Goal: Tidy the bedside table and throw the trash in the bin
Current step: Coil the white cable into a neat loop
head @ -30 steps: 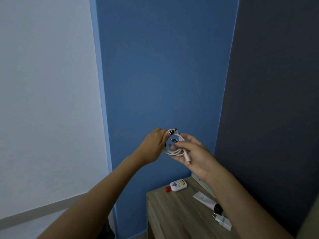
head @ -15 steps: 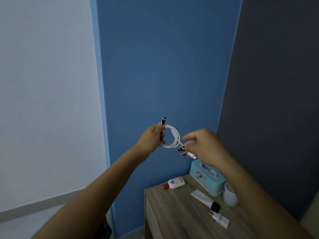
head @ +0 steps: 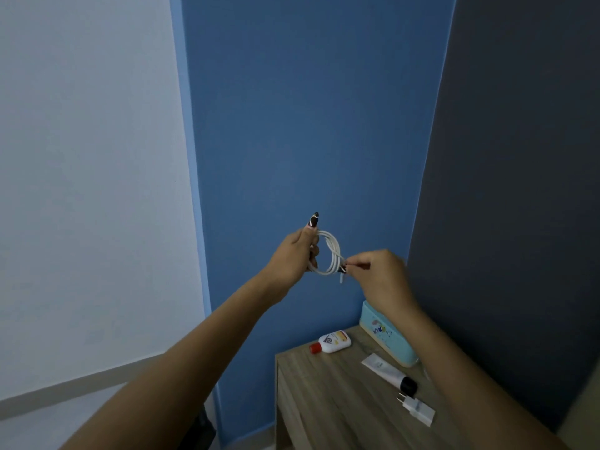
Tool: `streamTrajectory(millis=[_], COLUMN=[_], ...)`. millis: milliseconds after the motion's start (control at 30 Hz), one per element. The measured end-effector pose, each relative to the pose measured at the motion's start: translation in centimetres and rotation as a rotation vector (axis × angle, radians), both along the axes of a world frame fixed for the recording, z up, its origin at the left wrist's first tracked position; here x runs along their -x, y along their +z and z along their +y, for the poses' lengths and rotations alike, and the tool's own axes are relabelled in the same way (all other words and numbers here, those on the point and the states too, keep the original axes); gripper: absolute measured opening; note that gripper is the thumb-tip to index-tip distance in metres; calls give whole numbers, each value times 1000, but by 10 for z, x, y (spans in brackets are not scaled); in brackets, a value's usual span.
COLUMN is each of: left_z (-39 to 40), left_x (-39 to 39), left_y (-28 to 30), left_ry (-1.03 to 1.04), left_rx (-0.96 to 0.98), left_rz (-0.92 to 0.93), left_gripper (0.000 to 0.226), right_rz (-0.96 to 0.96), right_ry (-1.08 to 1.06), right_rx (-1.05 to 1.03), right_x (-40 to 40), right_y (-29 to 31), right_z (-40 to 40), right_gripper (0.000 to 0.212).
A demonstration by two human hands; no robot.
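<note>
Both hands are up in the air in front of the blue wall [head: 308, 125], and they share one white cable [head: 331, 253] wound into a small ring. The left hand [head: 293, 258] is closed on the ring's 9 o'clock side, thumb and fingers pinched tight, with one long dark nail sticking up toward 12 o'clock. The right hand [head: 381, 277] is curled almost into a fist and pinches the ring at about 4 o'clock — right where a short end of the cable hangs down. So the cable sits between the two hands, touching both.

Some things are hard to see. The right hand is a bit blurry, and I cannot tell how many of its fingers press the cable. The plug on the hanging end is too small to make out.

Well below the hands, toward 5 o'clock, is the wooden table [head: 324, 394]. Its near part is cut off by the picture's edge, and the right arm covers its right side. On it lie a white bottle [head: 332, 342] with a red cap, a white tube [head: 386, 372] with a black cap, and a white charger [head: 418, 412]. A light blue box [head: 384, 336] stands at the back by the dark wall [head: 519, 157] — the arm hides part of it. The bottle is at 9 o'clock from the box.
</note>
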State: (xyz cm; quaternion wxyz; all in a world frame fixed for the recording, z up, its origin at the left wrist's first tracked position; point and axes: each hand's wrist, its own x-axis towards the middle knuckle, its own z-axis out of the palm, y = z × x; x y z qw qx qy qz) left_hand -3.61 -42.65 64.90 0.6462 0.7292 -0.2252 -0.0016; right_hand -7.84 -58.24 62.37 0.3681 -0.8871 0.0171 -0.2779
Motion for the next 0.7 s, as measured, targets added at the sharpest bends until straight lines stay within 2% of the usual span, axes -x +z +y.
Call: streamTrajectory(millis=[133, 267, 367, 433, 533, 700], left_z=[1, 1, -1, -1, 0, 2], left_x=[1, 2, -1, -5, -7, -10], left_y=[-7, -12, -18, -23, -28, -24], left_ry=[50, 80, 152, 195, 224, 234], left_rx=[26, -18, -115, -150, -153, -142], left_rz=[-28, -122, -253, -308, -326, -324], left_gripper=[39, 40, 40, 39, 41, 42], right_rz=[143, 208, 234, 222, 213, 253], right_ry=[167, 290, 375, 414, 413, 364], right_rx=[-641, -1148, -1382, -1374, -1124, -802], right_x=[-3, 0, 4, 9, 16, 15], right_y=[-4, 3, 8, 11, 14, 17], right_z=[10, 16, 16, 17, 19, 20], right_gripper=[13, 16, 24, 30, 36, 22])
